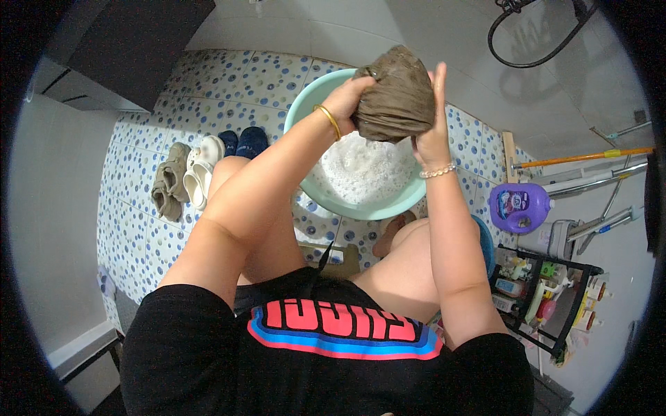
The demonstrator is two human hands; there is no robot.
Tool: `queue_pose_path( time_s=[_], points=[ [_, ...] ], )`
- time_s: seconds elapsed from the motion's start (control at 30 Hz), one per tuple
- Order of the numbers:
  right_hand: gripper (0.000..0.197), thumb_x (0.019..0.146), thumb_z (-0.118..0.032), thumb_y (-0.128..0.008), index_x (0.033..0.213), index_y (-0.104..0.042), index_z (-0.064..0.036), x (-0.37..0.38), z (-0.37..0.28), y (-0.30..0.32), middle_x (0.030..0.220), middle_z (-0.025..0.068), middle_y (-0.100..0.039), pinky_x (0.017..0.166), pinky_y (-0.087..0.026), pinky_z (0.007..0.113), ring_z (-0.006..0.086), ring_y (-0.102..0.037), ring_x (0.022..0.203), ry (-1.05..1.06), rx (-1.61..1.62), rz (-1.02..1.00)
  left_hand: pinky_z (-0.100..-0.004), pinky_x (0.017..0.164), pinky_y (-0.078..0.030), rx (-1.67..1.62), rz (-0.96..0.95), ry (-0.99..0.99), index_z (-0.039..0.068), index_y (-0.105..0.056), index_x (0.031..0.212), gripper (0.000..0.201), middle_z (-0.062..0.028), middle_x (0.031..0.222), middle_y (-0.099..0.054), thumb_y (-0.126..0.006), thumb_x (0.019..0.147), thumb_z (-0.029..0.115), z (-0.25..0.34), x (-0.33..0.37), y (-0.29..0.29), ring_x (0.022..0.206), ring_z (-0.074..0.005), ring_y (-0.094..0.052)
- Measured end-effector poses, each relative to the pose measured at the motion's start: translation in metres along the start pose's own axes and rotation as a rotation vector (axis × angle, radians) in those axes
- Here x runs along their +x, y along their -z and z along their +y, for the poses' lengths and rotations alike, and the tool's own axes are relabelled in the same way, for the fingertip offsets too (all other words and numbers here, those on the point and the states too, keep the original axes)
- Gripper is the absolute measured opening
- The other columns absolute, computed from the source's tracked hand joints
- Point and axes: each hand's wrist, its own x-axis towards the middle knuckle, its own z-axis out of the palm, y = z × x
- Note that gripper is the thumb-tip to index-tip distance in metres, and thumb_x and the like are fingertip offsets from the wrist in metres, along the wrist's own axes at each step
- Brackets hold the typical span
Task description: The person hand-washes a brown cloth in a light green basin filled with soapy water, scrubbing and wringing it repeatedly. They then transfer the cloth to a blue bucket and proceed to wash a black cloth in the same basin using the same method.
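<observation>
A bunched-up, wet-looking brown cloth (397, 97) is held up above a mint-green basin (378, 210). My left hand (350, 102), with a gold bangle at the wrist, grips its left side, thumb over the front. On the other side, my right hand (434, 125) presses its palm against the cloth, with at least one finger stretched upward; a beaded bracelet circles that wrist. White foam (364, 170) covers the water in the basin, which stands on the floor between my legs. The cloth hides the basin's far right rim.
Left of the basin are brown shoes (168, 182), white clogs (201, 170) and dark blue slippers (251, 142). To the right stand a purple jug (515, 208), an orange pole (583, 158) and a black rack (531, 277) of bottles. A black hose (494, 48) hangs at upper right.
</observation>
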Motion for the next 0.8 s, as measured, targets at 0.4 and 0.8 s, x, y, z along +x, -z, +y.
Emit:
queue_pose_path(
  time_s=[0.4, 0.8],
  points=[
    [0.041, 0.07, -0.022, -0.07, 0.096, -0.052, 0.0036, 0.002, 0.023, -0.026, 0.089, 0.0083, -0.057, 0.071, -0.044, 0.028, 0.0156, -0.054, 0.079, -0.028, 0.118, 0.531, -0.0302, 0.071, -0.046, 0.287, 0.277, -0.388, -0.005, -0.047, 0.106, 0.035, -0.0146, 0.096, -0.055, -0.053, 0.074, 0.009, -0.023, 0.008, -0.011, 0.083, -0.0204, -0.056],
    [0.035, 0.075, -0.02, -0.063, 0.098, -0.051, 0.0046, 0.01, 0.023, -0.016, 0.095, 0.01, -0.055, 0.074, -0.046, 0.031, 0.0203, -0.055, 0.083, -0.101, 0.488, 0.51, -0.0289, 0.071, -0.045, 0.782, 0.266, -0.582, -0.003, -0.051, 0.1, 0.041, -0.0136, 0.089, -0.06, -0.058, 0.067, 0.02, -0.013, 0.009, -0.016, 0.078, -0.0218, -0.058]
  ],
)
